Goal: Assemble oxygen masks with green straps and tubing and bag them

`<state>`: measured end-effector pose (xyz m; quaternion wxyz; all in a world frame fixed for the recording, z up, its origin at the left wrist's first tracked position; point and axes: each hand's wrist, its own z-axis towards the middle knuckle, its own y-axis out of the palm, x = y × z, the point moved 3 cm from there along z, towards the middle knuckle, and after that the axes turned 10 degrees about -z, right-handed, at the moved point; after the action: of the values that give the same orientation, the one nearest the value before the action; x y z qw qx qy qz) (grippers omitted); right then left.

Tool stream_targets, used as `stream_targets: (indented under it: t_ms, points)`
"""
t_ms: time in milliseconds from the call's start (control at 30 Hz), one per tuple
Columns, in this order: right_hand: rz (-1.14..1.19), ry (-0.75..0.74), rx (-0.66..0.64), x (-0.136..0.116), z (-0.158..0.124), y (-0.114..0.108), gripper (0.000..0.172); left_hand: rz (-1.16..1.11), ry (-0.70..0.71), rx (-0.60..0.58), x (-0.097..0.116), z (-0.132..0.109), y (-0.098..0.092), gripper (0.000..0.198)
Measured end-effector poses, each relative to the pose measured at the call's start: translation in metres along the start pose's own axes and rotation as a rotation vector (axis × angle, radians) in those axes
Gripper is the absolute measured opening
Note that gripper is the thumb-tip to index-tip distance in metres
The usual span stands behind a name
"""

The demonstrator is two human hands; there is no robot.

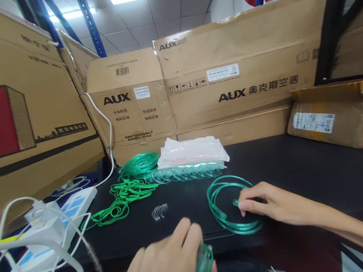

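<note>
Two hands on my feed; left hand, lower centre, has its fingers wrapped round a clear green plastic piece, part blurred and mostly covered, so I can't read its shape; right hand, right of centre, has thumb and forefinger pinched together on a small green tip; coiled green tube lies on the counter just right of centre, close to the front edge.

Risks as I judge them: coil has no tie that I can see, so a tug on the tip could spring the loops open or drag them over the edge; pinch is small and at the fingertips, so the tip could pop out; left piece looks smooth and sits below counter level, so a slip likely means the floor; thin wire strips near centre are loose, and a sweeping sleeve or loop could scatter them.
</note>
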<state>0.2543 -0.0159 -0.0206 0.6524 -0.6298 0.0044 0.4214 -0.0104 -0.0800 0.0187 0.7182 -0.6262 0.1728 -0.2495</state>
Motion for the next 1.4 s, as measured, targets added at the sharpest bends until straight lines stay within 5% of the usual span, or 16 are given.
stream_targets:
  t_ms: [133, 267, 367, 500, 667, 900, 1167, 1400]
  points:
    - [-0.185, -0.017, 0.056, 0.011, -0.003, -0.011, 0.031, -0.175, -0.041, 0.207, 0.002, 0.059, -0.014, 0.019]
    - [-0.322, -0.067, 0.121, 0.022, -0.007, -0.019, 0.030, -0.322, -0.001, 0.157, -0.011, 0.110, 0.000, 0.033]
    - [-0.326, -0.103, 0.146, 0.024, -0.009, -0.019, 0.029, -0.336, 0.030, 0.113, -0.018, 0.124, 0.014, 0.042]
    - [-0.300, -0.118, 0.147, 0.018, -0.011, -0.019, 0.026, -0.271, 0.245, 0.211, -0.013, 0.120, 0.011, 0.033]
    - [-0.311, -0.139, 0.139, 0.012, -0.013, -0.021, 0.028, -0.271, 0.533, 0.107, -0.004, 0.115, 0.006, 0.019]
    - [-0.263, -0.191, 0.152, 0.002, -0.017, -0.020, 0.022, -0.357, 0.501, 0.098, 0.006, 0.123, 0.014, 0.016]
    - [-0.247, -0.133, 0.322, -0.005, -0.028, -0.005, 0.017, -0.574, 0.327, 0.101, 0.034, 0.121, 0.035, 0.007]
    - [-0.226, -0.101, 0.483, -0.025, -0.060, -0.003, 0.012, -0.603, 0.392, 0.097, 0.041, 0.095, 0.036, 0.029]
